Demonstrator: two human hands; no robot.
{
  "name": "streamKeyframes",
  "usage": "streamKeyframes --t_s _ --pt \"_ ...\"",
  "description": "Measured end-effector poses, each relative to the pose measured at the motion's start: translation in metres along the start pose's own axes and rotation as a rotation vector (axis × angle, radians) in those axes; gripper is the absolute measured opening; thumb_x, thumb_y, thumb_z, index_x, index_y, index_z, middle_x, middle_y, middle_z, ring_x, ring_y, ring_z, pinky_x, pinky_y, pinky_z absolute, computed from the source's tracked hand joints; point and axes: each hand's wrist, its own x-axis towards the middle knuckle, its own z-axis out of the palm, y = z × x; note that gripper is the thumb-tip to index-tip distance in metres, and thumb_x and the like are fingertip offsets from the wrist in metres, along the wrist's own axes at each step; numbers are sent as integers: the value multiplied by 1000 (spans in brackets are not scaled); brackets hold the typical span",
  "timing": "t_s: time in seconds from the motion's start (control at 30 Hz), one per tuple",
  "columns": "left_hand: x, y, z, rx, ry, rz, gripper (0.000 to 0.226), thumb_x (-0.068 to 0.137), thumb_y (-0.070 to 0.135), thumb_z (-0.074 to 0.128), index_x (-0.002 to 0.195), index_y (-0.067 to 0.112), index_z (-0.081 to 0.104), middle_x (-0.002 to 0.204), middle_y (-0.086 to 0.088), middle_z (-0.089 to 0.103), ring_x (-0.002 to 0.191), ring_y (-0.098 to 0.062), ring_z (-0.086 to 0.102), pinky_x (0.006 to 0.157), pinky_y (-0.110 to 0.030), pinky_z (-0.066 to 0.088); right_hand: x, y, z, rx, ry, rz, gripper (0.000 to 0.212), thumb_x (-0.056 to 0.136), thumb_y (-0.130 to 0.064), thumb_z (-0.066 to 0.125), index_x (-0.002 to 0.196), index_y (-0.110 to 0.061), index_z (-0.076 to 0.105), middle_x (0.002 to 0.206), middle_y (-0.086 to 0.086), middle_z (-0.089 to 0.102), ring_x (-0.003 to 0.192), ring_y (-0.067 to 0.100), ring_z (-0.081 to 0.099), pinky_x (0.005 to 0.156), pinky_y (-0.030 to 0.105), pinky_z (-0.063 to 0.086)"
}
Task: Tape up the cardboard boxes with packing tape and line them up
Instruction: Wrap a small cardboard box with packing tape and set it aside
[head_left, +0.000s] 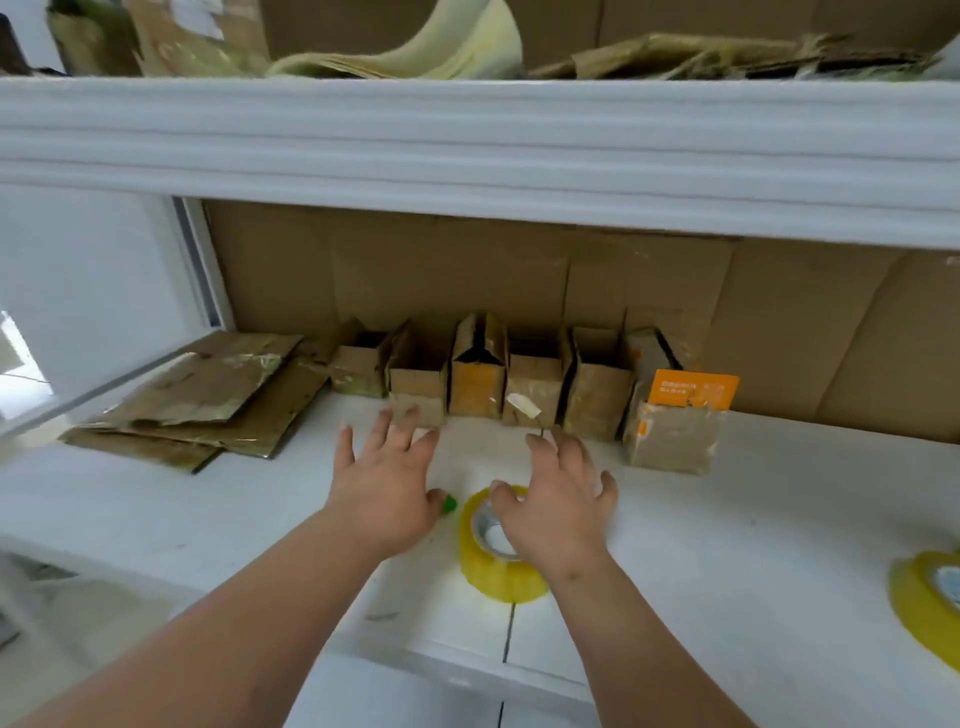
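Several small cardboard boxes (478, 379) stand in a row against the cardboard back wall of the white shelf (727, 519); the rightmost box (672, 434) has an orange flap. A yellow roll of packing tape (493, 558) lies flat on the shelf in front of them. My right hand (558, 506) hovers over the roll with fingers spread and relaxed, holding nothing. My left hand (387, 475) is spread open just left of it, fingertips close to a box in the row (418, 392). A small green object (448, 503) shows beside its thumb.
A stack of flattened cardboard (208, 400) lies at the left of the shelf. A second yellow tape roll (930, 603) sits at the right edge. An upper shelf board (467, 140) overhangs, with more cardboard and paper on it.
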Motion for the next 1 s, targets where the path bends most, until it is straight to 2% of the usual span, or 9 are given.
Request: streamKeyframes --t_s 0.17,0.43,0.73,0.83,0.9,1.0 --pt "-26 -100 2 24 4 -68 66 99 50 41 156 34 13 166 2 -10 151 -24 -17 117 -58 -9 -24 -82 38 -44 -28 -79 68 91 -53 49 150 -31 24 163 -3 8 151 17 1 119 52 0" --pt "-59 -227 30 -78 -25 -273 65 99 48 42 156 32 18 166 3 -4 152 -22 -12 121 -56 -6 -37 -182 117 -36 -244 -156 65 94 -50 47 152 -33 23 164 -5 4 151 15 -5 120 51 -4" --pt "-40 -319 47 -94 -30 -437 66 99 48 41 157 32 13 166 1 -6 152 -23 -14 120 -55 -10 27 -267 185 -47 -315 -280 60 95 -47 48 150 -32 30 163 -4 14 150 15 8 120 49 8" --pt "-28 -344 47 -94 -5 -474 67 99 48 42 157 32 13 166 1 -6 152 -23 -14 120 -56 -10 52 -293 199 -54 -293 -325 59 95 -46 46 150 -32 30 163 -3 15 147 19 20 117 47 16" --pt "-20 -356 45 -100 21 -494 67 99 48 43 156 33 13 166 1 -6 152 -23 -15 119 -56 -11 70 -306 206 -80 -284 -350 60 96 -47 45 151 -35 27 164 -3 12 146 23 22 116 46 19" --pt "-13 -370 47 -129 27 -510 66 99 47 43 156 33 13 166 3 -8 151 -22 -17 119 -57 -11 91 -317 220 -108 -341 -338 64 96 -49 48 153 -43 18 165 -5 1 149 25 15 117 49 15"
